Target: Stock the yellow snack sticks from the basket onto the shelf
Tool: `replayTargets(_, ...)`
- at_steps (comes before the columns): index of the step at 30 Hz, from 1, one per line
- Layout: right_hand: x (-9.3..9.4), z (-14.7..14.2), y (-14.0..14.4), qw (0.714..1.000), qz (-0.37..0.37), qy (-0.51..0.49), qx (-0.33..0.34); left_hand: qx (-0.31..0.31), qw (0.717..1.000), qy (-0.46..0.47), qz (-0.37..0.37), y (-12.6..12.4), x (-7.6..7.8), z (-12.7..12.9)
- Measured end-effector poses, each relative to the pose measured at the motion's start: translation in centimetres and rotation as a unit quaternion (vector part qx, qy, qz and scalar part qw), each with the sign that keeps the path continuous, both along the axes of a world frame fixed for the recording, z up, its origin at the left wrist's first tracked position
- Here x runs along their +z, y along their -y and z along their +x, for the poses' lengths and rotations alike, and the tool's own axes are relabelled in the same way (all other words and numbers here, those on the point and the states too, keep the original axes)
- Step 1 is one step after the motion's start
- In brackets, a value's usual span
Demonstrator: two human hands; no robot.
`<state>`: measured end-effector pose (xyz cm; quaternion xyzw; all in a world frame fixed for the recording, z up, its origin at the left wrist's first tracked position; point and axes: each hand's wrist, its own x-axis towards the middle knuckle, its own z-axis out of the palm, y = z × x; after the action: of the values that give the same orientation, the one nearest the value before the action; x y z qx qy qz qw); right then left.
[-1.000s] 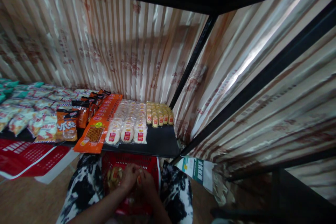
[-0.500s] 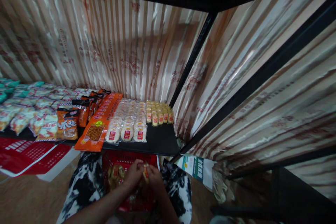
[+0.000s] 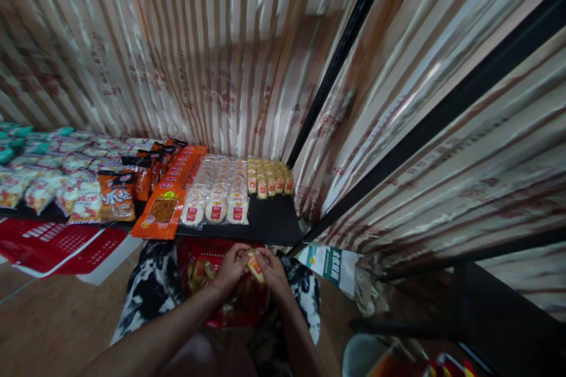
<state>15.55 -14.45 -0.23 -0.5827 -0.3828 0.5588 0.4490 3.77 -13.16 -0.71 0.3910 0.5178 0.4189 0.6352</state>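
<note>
Both hands are over a red plastic basket point(image 3: 207, 247) between my knees. A small yellow snack packet point(image 3: 255, 268) with a red label is held between them. My right hand point(image 3: 272, 271) grips its upper right side. My left hand point(image 3: 233, 266) is closed at its left edge, fingertips partly hidden. More gold-wrapped packets point(image 3: 202, 271) lie inside the basket. Similar yellow packets point(image 3: 269, 179) stand in rows at the back right of the black shelf point(image 3: 274, 221). Beside them are three rows of clear-wrapped round white crackers point(image 3: 216, 200).
Left along the shelf lie a long orange snack bag point(image 3: 165, 203), orange-brown bags point(image 3: 117, 195) and many white packets point(image 3: 86, 201). A black post point(image 3: 331, 79) rises at the shelf's right corner. Another red basket point(image 3: 57, 247) is at left; a bucket point(image 3: 367, 356) stands lower right.
The view has tilted down slightly, showing the bucket at lower right. Both hands have lifted closer to the shelf edge, and the packet between them is turned so more of it shows.
</note>
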Motion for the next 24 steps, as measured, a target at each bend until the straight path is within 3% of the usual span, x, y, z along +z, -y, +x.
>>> replayTargets(4,1.5,0.3,-0.4,0.999,-0.009,-0.031,-0.027,0.0,1.0,-0.008,0.0,-0.1,1.2,-0.2)
replayTargets(8,2.4,1.1,-0.5,0.998,0.02,-0.022,-0.048,0.006,1.0,-0.01,0.016,0.1,1.5,-0.3)
replayTargets(16,2.9,2.1,-0.7,0.997,0.011,-0.034,-0.065,-0.005,1.0,0.001,0.011,0.4,1.7,-0.3)
replayTargets(24,3.0,2.0,-0.9,0.998,0.018,-0.045,-0.044,0.025,0.999,0.018,0.018,0.3,3.2,-0.5)
